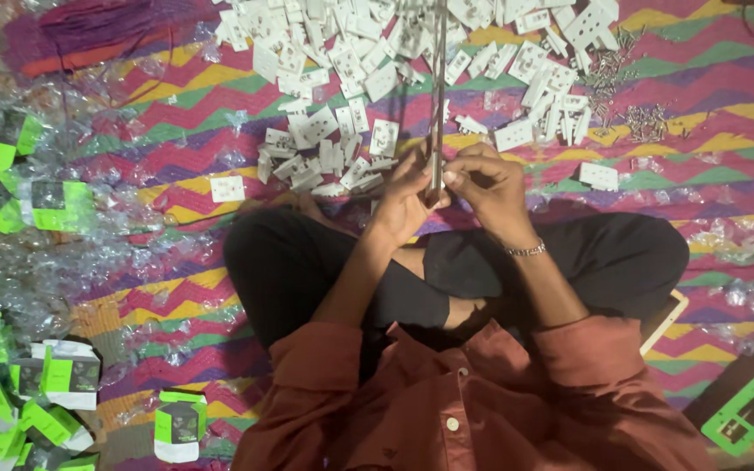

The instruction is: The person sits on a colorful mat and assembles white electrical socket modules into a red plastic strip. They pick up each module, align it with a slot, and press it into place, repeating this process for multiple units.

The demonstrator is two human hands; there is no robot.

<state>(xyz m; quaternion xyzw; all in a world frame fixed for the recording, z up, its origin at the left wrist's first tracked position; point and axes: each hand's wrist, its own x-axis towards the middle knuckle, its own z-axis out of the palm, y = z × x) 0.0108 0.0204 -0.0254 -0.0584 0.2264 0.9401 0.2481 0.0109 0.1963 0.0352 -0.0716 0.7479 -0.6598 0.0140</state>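
Currently, mid-assembly.
left hand (405,199): fingers pinched on a small white plastic socket plate (430,174), at the fingertips.
right hand (488,185): fingers closed round a thin grey metal screwdriver shaft (438,105), rising just beyond them.
advice: keep the shaft upright, plate pinned steady.
spares: white plate pile (342,52) beyond the fingers.

A zigzag mat (176,105) in pink, green and yellow covers the floor. Far off lie white plates (325,52) in a heap, with screws (643,122) far right. Green boxes (67,375) and clear wrappers (10,262) crowd the left.
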